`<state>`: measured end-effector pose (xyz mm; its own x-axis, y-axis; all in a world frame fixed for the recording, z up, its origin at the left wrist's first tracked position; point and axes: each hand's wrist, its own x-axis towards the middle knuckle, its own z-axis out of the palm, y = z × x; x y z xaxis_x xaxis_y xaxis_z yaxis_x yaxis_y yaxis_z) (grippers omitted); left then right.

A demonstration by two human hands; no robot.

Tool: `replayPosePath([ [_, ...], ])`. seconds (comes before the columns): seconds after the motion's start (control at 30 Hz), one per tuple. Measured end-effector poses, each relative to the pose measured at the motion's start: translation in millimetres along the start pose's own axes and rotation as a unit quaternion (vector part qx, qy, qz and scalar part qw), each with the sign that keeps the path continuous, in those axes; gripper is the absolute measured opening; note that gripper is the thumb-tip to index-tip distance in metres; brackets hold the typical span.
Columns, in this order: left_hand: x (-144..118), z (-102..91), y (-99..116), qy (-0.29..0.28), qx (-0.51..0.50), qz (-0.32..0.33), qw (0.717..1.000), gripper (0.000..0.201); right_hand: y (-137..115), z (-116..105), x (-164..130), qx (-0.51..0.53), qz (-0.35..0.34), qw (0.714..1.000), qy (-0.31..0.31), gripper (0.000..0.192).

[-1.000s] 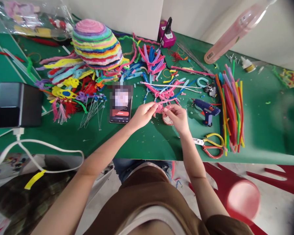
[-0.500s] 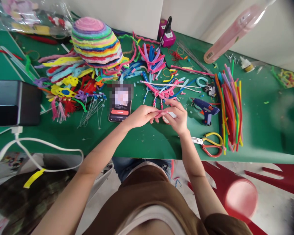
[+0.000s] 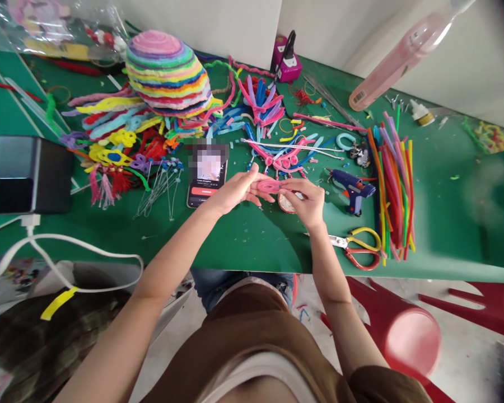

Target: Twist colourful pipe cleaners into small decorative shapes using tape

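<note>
Since the earlier frame both hands have lifted slightly, and the pink pipe-cleaner piece (image 3: 269,185) now lies flatter between them. Left hand (image 3: 234,193) and right hand (image 3: 304,200) pinch its ends, apparently shaping a coil. Beyond on the table (image 3: 243,240): phone (image 3: 207,178), glue gun (image 3: 353,189).

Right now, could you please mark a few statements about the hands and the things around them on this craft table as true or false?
1. Both hands hold a pink pipe-cleaner piece between them. True: left hand and right hand pinch it.
2. The scissors lie left of the phone. False: they lie far right of it, near the table's front edge.
3. The blue glue gun rests on the green table. True.
4. The striped dome is in the right hand's grip. False: it sits untouched at the back.
</note>
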<state>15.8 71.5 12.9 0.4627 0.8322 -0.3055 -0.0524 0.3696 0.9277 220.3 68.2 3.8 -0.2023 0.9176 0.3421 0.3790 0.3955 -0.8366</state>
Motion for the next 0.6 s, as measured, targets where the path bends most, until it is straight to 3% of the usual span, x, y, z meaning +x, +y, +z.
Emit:
replayPosePath([
  [0.13,0.9,3.9,-3.3,0.018,0.044,0.029,0.998,0.053,-1.4,1.2,-1.3,0.01,-0.02,1.0,-0.022,0.007],
  [0.33,3.0,12.6,-10.2,0.076,0.115,0.07,0.988,0.04,0.0,3.0,-2.9,-0.03,-0.036,0.997,-0.068,0.011],
  [0.6,-4.0,12.9,-2.4,0.095,0.187,0.082,0.974,0.034,-0.3,-5.5,-4.8,-0.177,-0.155,0.961,-0.144,0.023],
])
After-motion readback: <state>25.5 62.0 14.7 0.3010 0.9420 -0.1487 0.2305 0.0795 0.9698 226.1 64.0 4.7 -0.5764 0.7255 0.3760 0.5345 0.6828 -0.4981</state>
